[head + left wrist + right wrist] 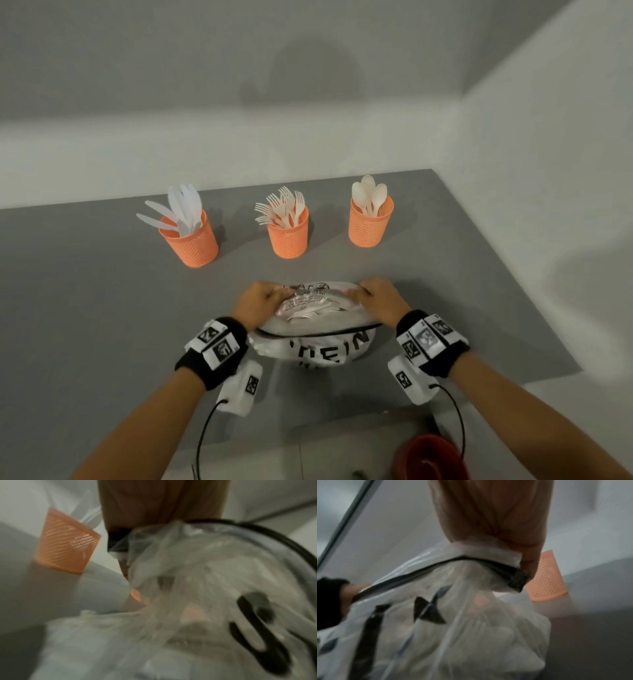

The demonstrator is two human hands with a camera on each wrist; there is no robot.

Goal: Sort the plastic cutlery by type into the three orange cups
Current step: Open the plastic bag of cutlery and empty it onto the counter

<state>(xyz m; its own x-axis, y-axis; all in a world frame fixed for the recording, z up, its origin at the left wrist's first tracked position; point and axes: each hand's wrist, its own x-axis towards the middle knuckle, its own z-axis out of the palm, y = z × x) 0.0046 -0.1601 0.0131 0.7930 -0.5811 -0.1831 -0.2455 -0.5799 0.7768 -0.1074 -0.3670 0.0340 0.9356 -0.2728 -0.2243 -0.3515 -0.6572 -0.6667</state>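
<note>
Three orange mesh cups stand in a row on the grey table (85,291). The left cup (191,240) holds white knives, the middle cup (288,236) holds forks, and the right cup (369,224) holds spoons. Nearer to me lies a clear plastic bag (315,329) with black lettering and a black zip strip, with some cutlery showing inside. My left hand (260,301) grips the bag's left top corner. My right hand (378,298) grips its right top corner (513,561). The wrist views are blurred; the left one shows the bag (197,588) and a cup (65,547).
White walls close the table's back and right sides. The table's front edge runs just under my forearms. A red round object (431,459) sits on the floor below at the right. An orange cup (546,577) shows beyond my right hand.
</note>
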